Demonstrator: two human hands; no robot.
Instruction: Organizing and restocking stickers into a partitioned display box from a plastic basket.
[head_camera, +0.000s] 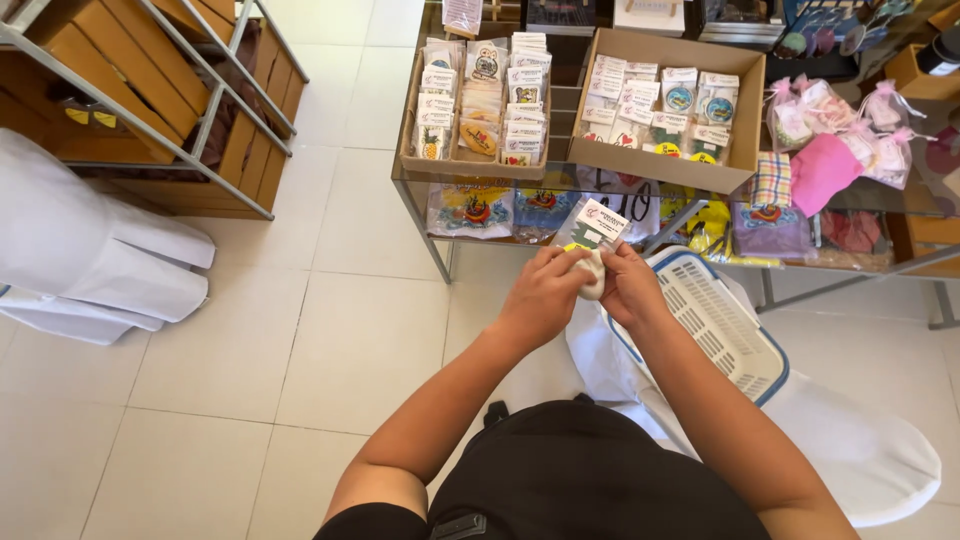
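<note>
Packet (590, 226): clear glossy plastic sleeve with white card header, pinched at its lower end by left hand (543, 292) and right hand (628, 285), fingers closed on it, above the tiled floor. Basket (722, 322): white slotted plastic, blue rim, just right of the hands. Bench (480, 180): glass top, metal frame, carrying cardboard trays (735, 130) of similar packets.

Bare forearms without sleeves, no watch or rings seen on the left hand (543, 296) or right hand (628, 287); black top, short black sleeve at the left upper arm; dark strap at the waist
</note>
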